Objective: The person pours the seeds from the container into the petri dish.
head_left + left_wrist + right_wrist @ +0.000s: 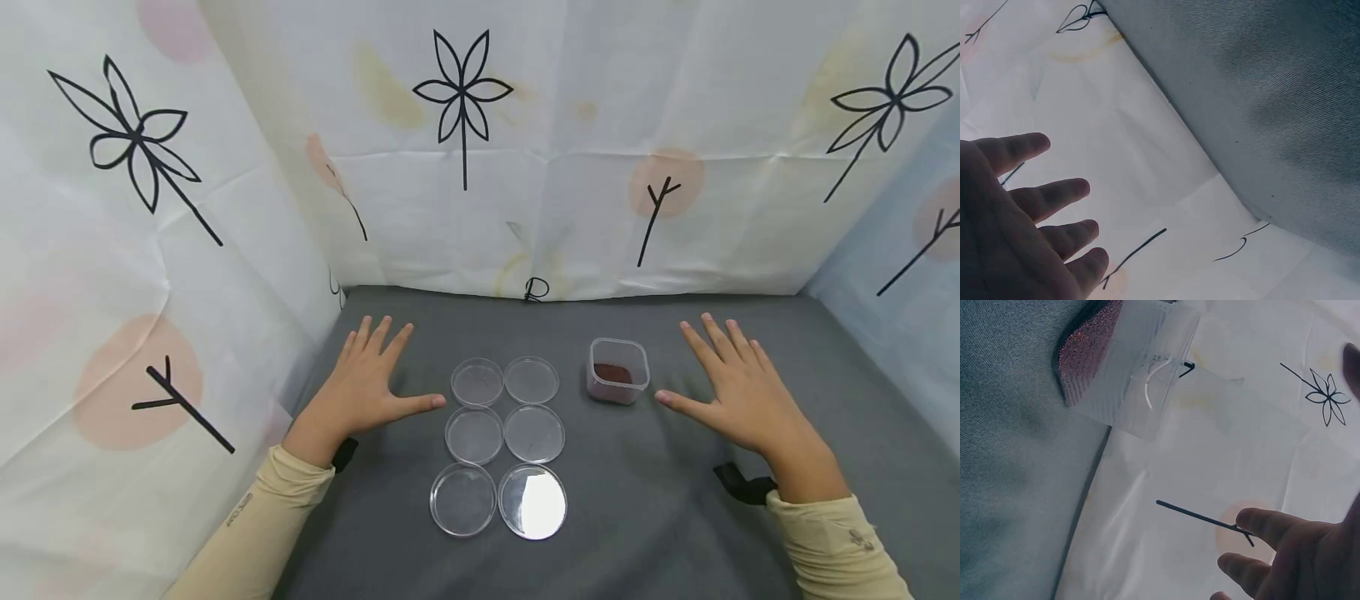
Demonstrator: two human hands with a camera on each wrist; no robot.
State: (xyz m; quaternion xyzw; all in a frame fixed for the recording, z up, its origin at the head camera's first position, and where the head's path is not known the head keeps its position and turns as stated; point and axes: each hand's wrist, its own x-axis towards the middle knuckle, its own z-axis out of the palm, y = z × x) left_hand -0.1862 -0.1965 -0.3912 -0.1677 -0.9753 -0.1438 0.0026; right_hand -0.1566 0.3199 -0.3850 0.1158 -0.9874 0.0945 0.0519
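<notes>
My left hand, fingers spread, is held over the left part of the grey table and holds nothing. To its right, several clear round petri dishes stand in two columns; the front right dish catches a bright reflection. My right hand also has its fingers spread and is free of any object. Just left of its thumb stands a clear square plastic container with reddish-brown grains in the bottom. In the right wrist view the container appears from the side, apart from the fingers.
White cloth printed with line-drawn flowers hangs behind the grey table and along its left side. A bluish-lit cloth panel closes off the right. Black bands circle both wrists below the sleeves.
</notes>
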